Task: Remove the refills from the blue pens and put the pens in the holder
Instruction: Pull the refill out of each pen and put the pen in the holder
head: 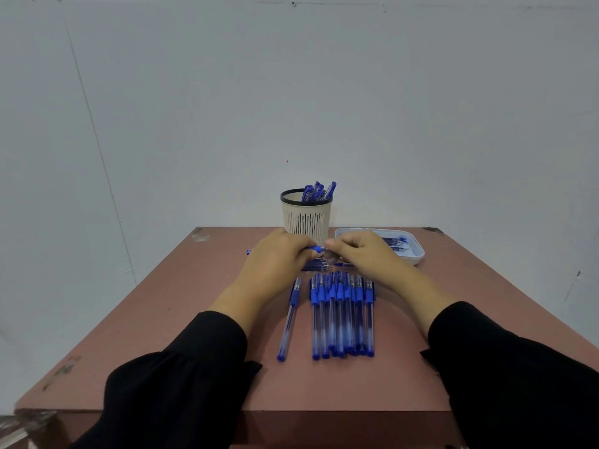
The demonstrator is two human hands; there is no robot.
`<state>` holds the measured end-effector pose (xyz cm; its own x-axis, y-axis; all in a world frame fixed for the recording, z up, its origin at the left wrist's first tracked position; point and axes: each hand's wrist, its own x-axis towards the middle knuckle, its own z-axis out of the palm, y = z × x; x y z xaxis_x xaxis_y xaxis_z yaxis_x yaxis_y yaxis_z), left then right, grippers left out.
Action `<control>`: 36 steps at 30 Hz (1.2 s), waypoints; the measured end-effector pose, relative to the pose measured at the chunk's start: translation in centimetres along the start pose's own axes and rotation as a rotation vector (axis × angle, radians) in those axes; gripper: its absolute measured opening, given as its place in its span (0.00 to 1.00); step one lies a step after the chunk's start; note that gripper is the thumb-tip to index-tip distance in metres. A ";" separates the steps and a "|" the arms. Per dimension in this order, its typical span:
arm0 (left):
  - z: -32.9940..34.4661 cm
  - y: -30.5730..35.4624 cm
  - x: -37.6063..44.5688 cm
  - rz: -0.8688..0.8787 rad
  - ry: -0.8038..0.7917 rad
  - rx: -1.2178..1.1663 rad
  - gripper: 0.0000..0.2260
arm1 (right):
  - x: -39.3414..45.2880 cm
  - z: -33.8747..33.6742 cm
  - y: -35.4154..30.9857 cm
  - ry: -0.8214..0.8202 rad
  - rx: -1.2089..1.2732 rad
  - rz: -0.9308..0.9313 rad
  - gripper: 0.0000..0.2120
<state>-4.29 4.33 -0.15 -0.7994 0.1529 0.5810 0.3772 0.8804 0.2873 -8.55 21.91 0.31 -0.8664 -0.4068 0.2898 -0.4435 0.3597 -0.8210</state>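
Note:
My left hand (pixel 278 254) grips a blue pen (pixel 316 248) lying sideways; its far end pokes out past the hand at the left. My right hand (pixel 363 254) pinches the pen's tip end, thumb touching it. Both hands hover over the table just in front of the beige slotted holder (pixel 306 218), which has several blue pens (pixel 319 191) standing in it. A row of several blue pens (pixel 342 315) lies side by side near me, with one single pen (pixel 290 319) apart at its left. A few loose pen parts (pixel 316 264) lie under my hands.
A white tray (pixel 416 254) with several refills sits at the back right beside the holder. The reddish-brown table (pixel 194 303) has worn corners and stands against a plain pale wall. My black sleeves cover the near edge.

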 end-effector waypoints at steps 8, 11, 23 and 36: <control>0.0 0.0 -0.1 0.020 0.023 0.010 0.09 | -0.1 -0.2 -0.2 -0.016 0.060 -0.018 0.06; 0.0 0.0 -0.1 0.025 0.011 0.027 0.09 | -0.2 -0.2 -0.2 0.002 0.061 -0.019 0.04; 0.1 -0.1 0.0 0.026 0.046 0.031 0.09 | -0.3 -0.4 -0.6 0.046 0.103 0.001 0.07; 0.0 -0.4 0.0 -0.061 0.065 0.103 0.10 | 0.2 -1.5 0.1 0.170 0.057 -0.011 0.06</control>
<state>-4.48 3.96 -0.27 -0.7861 0.0708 0.6141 0.2756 0.9293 0.2458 -9.07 23.14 1.04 -0.8900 -0.2608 0.3740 -0.4436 0.3061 -0.8423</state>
